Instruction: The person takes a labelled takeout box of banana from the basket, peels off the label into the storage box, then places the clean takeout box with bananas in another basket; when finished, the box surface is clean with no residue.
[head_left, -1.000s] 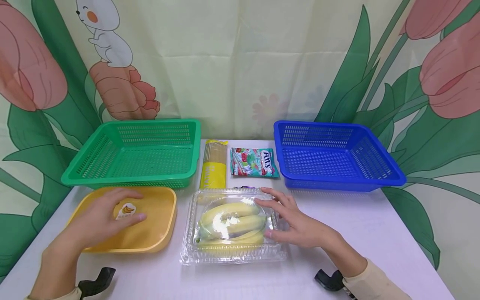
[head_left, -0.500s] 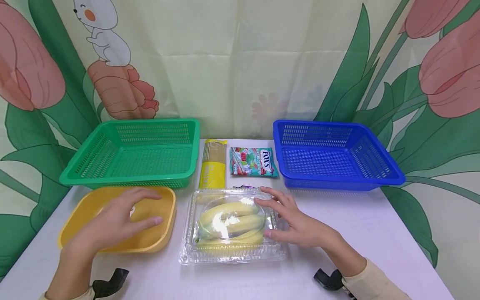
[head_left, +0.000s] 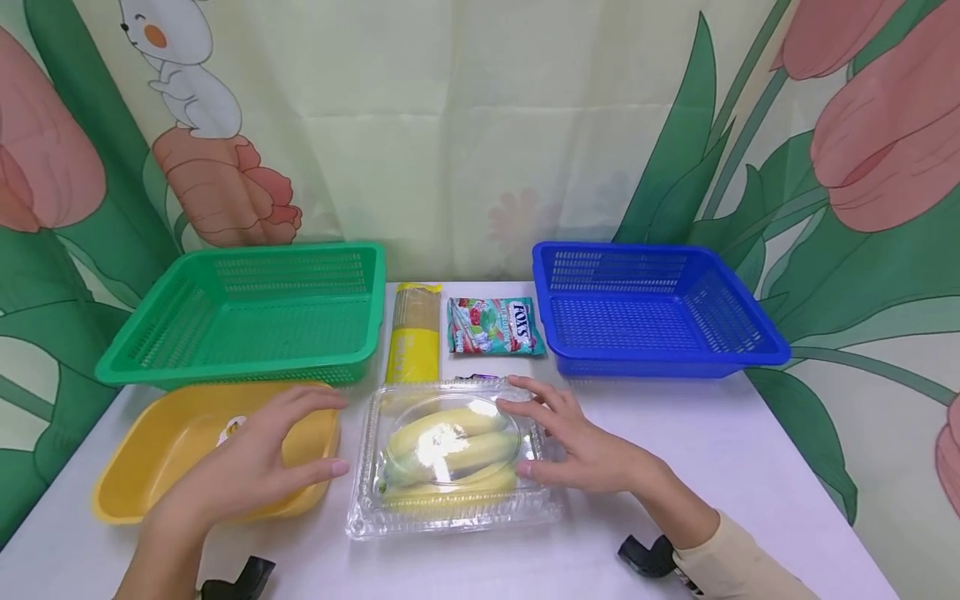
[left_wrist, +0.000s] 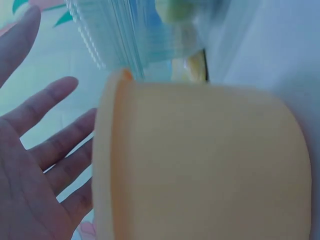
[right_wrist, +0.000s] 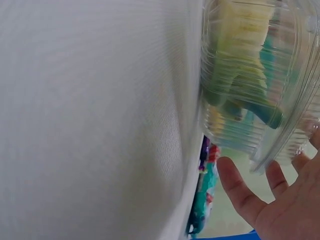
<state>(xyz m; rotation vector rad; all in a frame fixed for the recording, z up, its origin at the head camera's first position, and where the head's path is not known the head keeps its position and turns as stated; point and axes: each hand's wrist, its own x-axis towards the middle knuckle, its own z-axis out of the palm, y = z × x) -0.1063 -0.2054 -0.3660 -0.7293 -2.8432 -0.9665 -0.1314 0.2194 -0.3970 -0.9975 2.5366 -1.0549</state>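
"FOX'S" on teal patterned bag [head_left: 495,327], lettering unreadable on yellow packet [head_left: 415,350]

Looks like staged recording spot; whether inside home, lab or shop, cannot tell. Judged from printed cloth backdrop [head_left: 427,167], creased, with tulips and cartoon animal [head_left: 191,96], hanging right behind white table [head_left: 727,450]. Also from green basket [head_left: 262,325], blue basket [head_left: 652,325] and packaged bananas [head_left: 457,450] laid out like display, plus 1 black device [head_left: 645,558] on each wrist.

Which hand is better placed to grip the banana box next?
Likely the right hand: its fingers are right at the clear box, while the left hand is over the yellow tub, short of the box.
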